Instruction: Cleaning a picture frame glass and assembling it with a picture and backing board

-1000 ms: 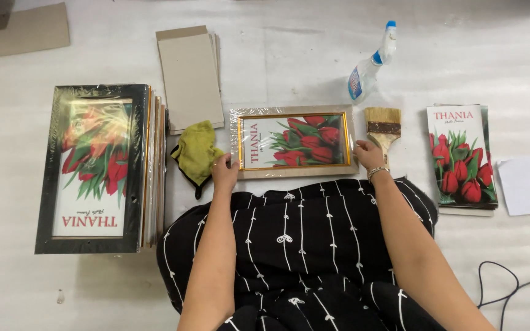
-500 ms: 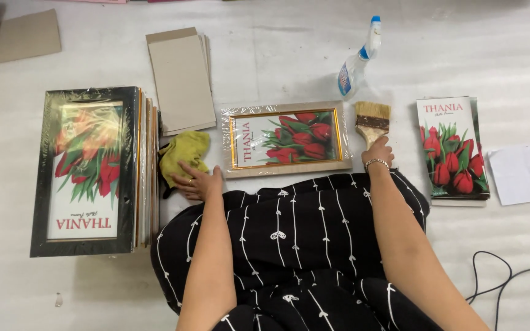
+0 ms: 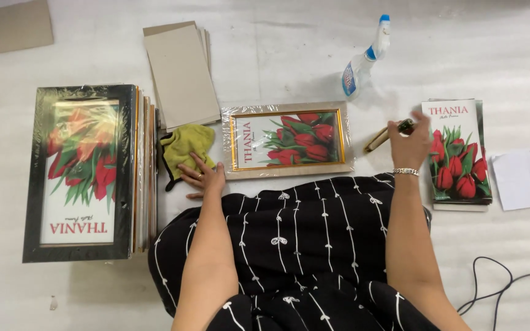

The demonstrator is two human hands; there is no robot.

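Since the earlier frames, both hands have left the framed picture: the left hand (image 3: 200,176) has gone out to the yellow cloth (image 3: 183,147), and the right hand (image 3: 408,138) has lifted the brush (image 3: 383,136) from where it lay flat.

White floor covering (image 3: 277,55) carries everything; the person sits on it in a black garment with white stripes.

Stack of large dark-framed tulip pictures (image 3: 84,171) stands at far left, wrapped in clear film, its edge just beside the cloth.

Framed picture (image 3: 286,140), gold-edged with red tulips, lies flat in front of the person, between the two hands and touched by neither.

Grey backing boards (image 3: 179,70) lie stacked above the cloth.

Smaller tulip picture stack (image 3: 458,153) lies at right, just beyond the right hand.

Spray bottle (image 3: 363,58) lies tilted above the framed picture.

Left hand: fingers spread, resting on the cloth's lower edge.

Right hand: closed around the brush, whose wooden handle points toward the frame; a bracelet sits at the wrist.
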